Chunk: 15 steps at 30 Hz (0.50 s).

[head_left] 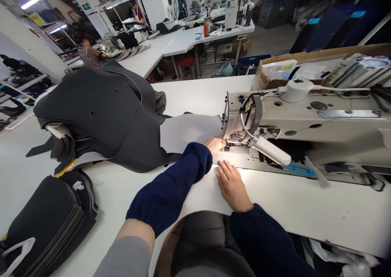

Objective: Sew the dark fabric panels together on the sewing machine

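Observation:
At the head of the sewing machine [241, 118], my left hand [215, 145] has its fingers drawn together on the near edge of a light grey panel [189, 130], close beside the presser foot. Its fingertips are partly hidden by the machine. The grey panel lies flat and reaches under the machine head, its left end against a large dark grey sheet piece [122, 106]. My right hand [233, 185] lies flat on the white table [275, 203] just in front of the machine bed, fingers stretched out and holding nothing. Dark blue sleeves cover both forearms.
A stack of dark cut pieces [45, 224] lies at the lower left. A white lamp [271, 150] hangs from the machine above blue thread snips [299, 170]. Behind the machine stands a cardboard box [259, 79]. Another person [91, 53] sits in the background.

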Motion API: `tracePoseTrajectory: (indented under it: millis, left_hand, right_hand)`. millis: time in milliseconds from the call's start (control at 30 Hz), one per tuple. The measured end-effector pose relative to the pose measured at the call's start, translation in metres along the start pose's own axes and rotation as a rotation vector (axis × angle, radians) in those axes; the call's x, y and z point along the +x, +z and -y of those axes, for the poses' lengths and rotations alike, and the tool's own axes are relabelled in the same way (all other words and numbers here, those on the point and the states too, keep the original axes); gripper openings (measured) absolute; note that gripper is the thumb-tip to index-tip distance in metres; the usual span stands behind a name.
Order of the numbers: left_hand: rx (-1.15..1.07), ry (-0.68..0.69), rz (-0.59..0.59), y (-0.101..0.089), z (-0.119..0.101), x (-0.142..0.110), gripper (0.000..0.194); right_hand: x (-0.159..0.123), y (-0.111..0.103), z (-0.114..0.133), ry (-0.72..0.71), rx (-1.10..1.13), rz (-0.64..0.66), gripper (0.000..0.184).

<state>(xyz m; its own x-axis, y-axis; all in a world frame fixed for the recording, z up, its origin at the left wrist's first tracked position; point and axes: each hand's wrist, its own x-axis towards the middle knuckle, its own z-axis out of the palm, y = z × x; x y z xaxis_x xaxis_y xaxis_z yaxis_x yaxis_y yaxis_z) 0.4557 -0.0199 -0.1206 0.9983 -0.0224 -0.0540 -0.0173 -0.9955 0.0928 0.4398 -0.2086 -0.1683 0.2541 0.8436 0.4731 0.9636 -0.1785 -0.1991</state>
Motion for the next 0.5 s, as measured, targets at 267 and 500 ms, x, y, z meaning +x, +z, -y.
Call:
tracePoseTrajectory:
  millis: [267,500]
  left_hand:
    - [-0.017,-0.433,-0.008,-0.01,-0.002,-0.049,0.061]
    - [-0.245,-0.818,0.004,-0.001,0.007,-0.064,0.051]
  right_hand:
    - [-0.002,0.008,-0.014,-0.084,0.06,-0.127,0.029]
    - [0.005,0.011,-0.024,0.017,0.238,-0.116,0.037]
